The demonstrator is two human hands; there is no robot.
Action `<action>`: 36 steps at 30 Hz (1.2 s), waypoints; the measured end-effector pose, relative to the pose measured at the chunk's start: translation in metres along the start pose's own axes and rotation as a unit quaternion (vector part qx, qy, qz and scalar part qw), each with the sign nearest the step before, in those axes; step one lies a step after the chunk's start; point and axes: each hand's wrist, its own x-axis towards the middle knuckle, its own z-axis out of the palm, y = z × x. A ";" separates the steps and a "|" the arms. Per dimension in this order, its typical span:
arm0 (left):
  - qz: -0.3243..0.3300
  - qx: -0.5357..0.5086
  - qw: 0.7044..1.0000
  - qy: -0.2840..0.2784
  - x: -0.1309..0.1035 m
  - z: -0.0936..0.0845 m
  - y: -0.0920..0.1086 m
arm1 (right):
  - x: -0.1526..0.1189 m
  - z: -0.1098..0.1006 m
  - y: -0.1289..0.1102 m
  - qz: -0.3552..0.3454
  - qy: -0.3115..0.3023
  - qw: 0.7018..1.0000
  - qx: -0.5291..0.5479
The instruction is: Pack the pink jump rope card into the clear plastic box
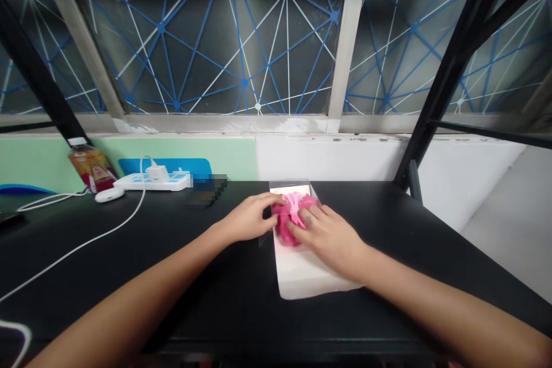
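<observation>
A soft, glossy lump of pink slime (285,233), with paler pink streaks across its top, lies on a white sheet (302,279). My left hand (249,218) curls around its left side, fingers over the upper edge and thumb lower down. From the right, my right hand (332,236) presses its bent fingers and thumb into the slime. Both hands touch it, and the right one hides part of its right side. Clear plastic shows around the far end of the sheet.
On the black table (207,299), a white power strip (172,183) with a plugged-in charger, a white earbud case (109,195) and a drink bottle (92,167) stand at the back left. A white cable (116,230) runs toward me. Black frame posts rise at both sides.
</observation>
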 end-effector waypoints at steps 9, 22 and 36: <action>0.021 0.028 0.999 -0.021 -0.002 -0.012 -0.002 | -0.013 -0.029 -0.026 -0.105 -0.100 0.954 0.262; 0.010 -0.032 0.998 -0.059 -0.009 -0.021 -0.002 | -0.011 -0.027 -0.002 -0.036 -0.117 0.957 0.262; -0.015 -0.015 0.996 -0.090 -0.015 -0.028 0.007 | -0.012 0.000 0.030 0.180 0.006 0.957 0.229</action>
